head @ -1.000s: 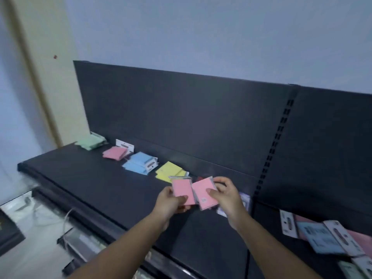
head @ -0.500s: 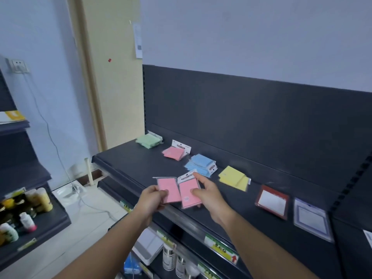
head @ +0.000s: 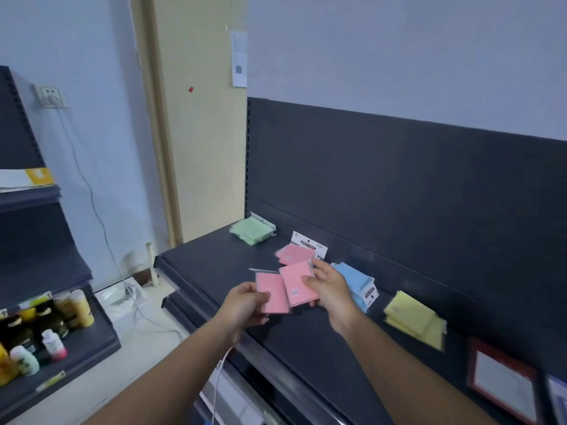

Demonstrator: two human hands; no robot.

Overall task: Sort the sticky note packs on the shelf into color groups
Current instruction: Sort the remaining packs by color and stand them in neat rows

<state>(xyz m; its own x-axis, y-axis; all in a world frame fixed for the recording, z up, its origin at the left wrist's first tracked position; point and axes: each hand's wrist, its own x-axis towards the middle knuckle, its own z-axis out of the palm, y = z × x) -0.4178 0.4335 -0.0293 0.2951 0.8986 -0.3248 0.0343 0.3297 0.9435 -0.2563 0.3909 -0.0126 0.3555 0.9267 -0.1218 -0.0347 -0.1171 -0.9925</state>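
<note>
My left hand [head: 245,305] grips a pink sticky note pack [head: 271,291] and my right hand [head: 329,288] grips a second pink pack [head: 297,282]; both packs hover side by side above the dark shelf [head: 214,268]. Just behind them a pink pile [head: 294,253] lies on the shelf against the back panel. A green pile [head: 251,231] sits at the far left corner. A blue pile [head: 359,283] is partly hidden by my right hand. A yellow pile [head: 414,320] lies further right.
Two framed cards, one red-edged [head: 503,381], lie at the right end of the shelf. A lower side rack with bottles [head: 46,326] stands at the left. A cable [head: 101,222] hangs from a wall socket to the floor.
Both hands have carried the two pink packs leftward along the shelf and now hold them just in front of the pink pile; the view has swung left with them.
</note>
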